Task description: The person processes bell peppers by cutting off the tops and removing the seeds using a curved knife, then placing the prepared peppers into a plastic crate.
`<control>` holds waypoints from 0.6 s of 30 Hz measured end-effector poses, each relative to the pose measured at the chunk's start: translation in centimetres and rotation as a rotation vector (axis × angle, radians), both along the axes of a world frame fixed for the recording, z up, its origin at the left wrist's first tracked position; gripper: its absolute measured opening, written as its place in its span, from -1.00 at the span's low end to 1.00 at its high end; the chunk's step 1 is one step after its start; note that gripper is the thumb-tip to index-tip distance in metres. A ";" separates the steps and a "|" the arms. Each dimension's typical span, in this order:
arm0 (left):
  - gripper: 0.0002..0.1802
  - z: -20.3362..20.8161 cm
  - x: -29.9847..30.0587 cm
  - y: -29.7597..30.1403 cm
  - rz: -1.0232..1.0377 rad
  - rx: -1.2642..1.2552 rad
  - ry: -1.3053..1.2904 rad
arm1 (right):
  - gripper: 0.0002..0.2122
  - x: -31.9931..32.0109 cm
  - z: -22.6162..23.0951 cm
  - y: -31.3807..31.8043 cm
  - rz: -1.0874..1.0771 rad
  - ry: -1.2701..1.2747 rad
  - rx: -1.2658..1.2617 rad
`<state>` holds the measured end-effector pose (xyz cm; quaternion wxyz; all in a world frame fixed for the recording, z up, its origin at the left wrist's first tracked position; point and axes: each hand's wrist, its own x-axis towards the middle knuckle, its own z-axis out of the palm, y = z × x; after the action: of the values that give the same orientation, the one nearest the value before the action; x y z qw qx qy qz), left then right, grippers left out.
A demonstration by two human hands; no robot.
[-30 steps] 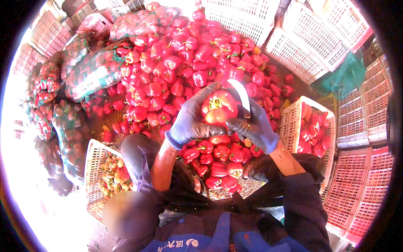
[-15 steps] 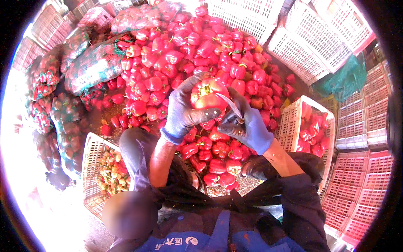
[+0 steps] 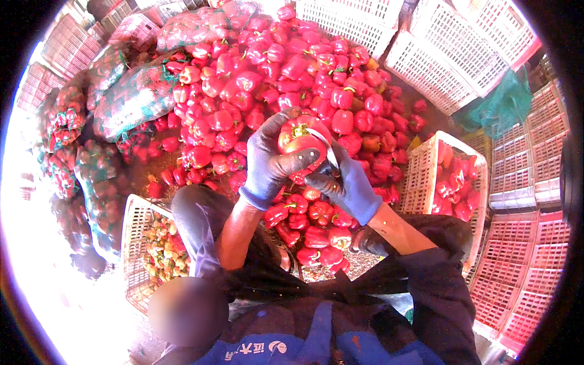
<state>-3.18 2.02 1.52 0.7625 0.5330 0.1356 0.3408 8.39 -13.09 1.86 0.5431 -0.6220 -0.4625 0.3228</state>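
My left hand [image 3: 266, 159], in a blue glove with a dark palm, is wrapped round a red bell pepper [image 3: 291, 146]. The pepper's green stem end faces up, and my thumb lies across its near side. In my right hand [image 3: 354, 190], gloved the same way, is a small knife [image 3: 331, 158]. Its thin blade rests against the pepper close by the stem; how deep the edge goes I cannot tell. Beneath and beyond both hands spreads a large pile of red bell peppers [image 3: 298, 67], with several more between my feet.
A light crate [image 3: 418, 182] of red peppers stands at my right, and another crate [image 3: 135, 237] with pale green and yellowish pieces at my left. Filled net sacks [image 3: 137, 100] lie far left. Stacked crates [image 3: 447, 58] line the far right, with green netting [image 3: 502, 109] beside them.
My right hand has come in closer to the pepper, moving left, and the knife blade has swung round the stem end. My left hand keeps its hold with little movement.
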 end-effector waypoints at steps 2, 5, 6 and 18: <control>-0.12 -0.6 0.0 0.3 0.027 -0.037 -0.029 | -0.20 -0.2 0.0 0.2 -0.008 -0.014 -0.069; -0.22 -1.7 0.1 1.1 0.090 -0.158 -0.143 | -0.19 -0.5 -0.7 0.0 0.002 -0.117 -0.155; -0.26 -1.7 0.2 2.0 0.098 -0.209 -0.184 | -0.20 -0.9 -2.3 -0.7 0.001 -0.169 -0.125; -0.24 -2.3 1.2 -1.2 -0.336 -0.540 -0.078 | -0.33 3.5 1.5 1.6 -0.099 -0.555 0.244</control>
<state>-1.96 0.87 -0.75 0.9267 0.3128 0.1017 0.1819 11.85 -11.48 3.38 0.4818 -0.6383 -0.5978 0.0557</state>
